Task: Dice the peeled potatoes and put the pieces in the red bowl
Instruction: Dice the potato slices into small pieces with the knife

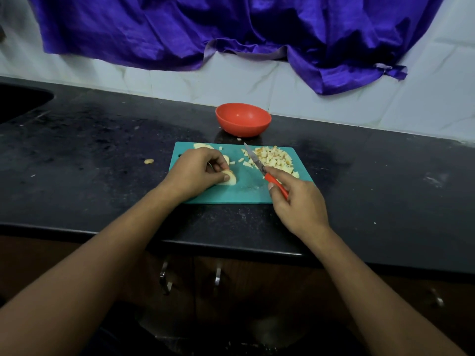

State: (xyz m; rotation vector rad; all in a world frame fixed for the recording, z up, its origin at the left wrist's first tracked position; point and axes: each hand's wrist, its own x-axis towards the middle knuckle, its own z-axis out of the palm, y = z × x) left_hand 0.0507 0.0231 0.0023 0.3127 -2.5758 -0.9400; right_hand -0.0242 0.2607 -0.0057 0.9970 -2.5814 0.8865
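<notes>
A stack of pale peeled potato slices is pinched onto a teal rectangular plastic cutting board by the curled fingers and thumb of the left hand. A small steel knife with a red handle is gripped by the right hand, its tip lying against a heap of diced potato pieces on the board's far right part. A round red plastic bowl stands just beyond the board, near the wall. One stray potato piece lies left of the board on the speckled black stone countertop. A dark sink is set at far left. The white wall tiles are partly covered by draped purple cloth. Metal handles are seen on brown cabinet doors below.
</notes>
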